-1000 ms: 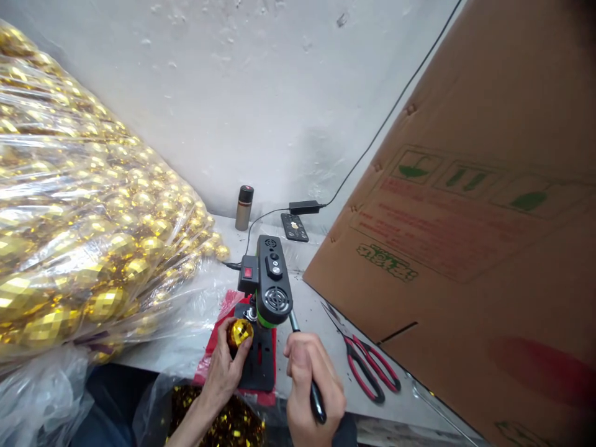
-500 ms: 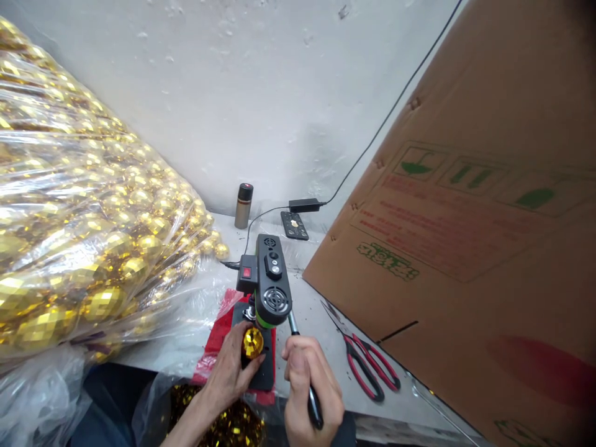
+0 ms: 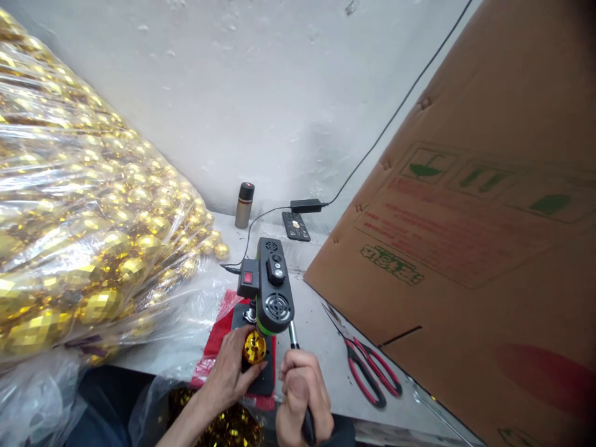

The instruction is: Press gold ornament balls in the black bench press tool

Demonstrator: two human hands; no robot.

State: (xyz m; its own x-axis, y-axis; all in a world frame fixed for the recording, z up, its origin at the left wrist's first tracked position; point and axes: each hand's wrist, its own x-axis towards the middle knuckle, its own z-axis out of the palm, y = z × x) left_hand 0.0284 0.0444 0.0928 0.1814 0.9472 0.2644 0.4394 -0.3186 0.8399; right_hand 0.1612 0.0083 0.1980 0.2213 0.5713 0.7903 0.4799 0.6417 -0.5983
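The gold mirrored ball (image 3: pixel 254 349) has shifted from beside the head of the lever-operated machine (image 3: pixel 275 285) to just before its lower end, over the base plate (image 3: pixel 264 383), so the two now look closely lined up. The left hand (image 3: pixel 227 371) grips the ball; the right hand (image 3: pixel 303 390), closed around the black lever handle (image 3: pixel 308 428), has come lower. Whether ball and machine head touch, I cannot tell.

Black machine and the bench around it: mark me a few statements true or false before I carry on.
1. The left hand holds a gold ball. True.
2. The right hand is empty. False: it grips the lever.
3. The scissors lie right of the black machine. True.
4. The phone lies on the cardboard box. False: it lies on the bench.
5. The capped bottle stands upright. True.
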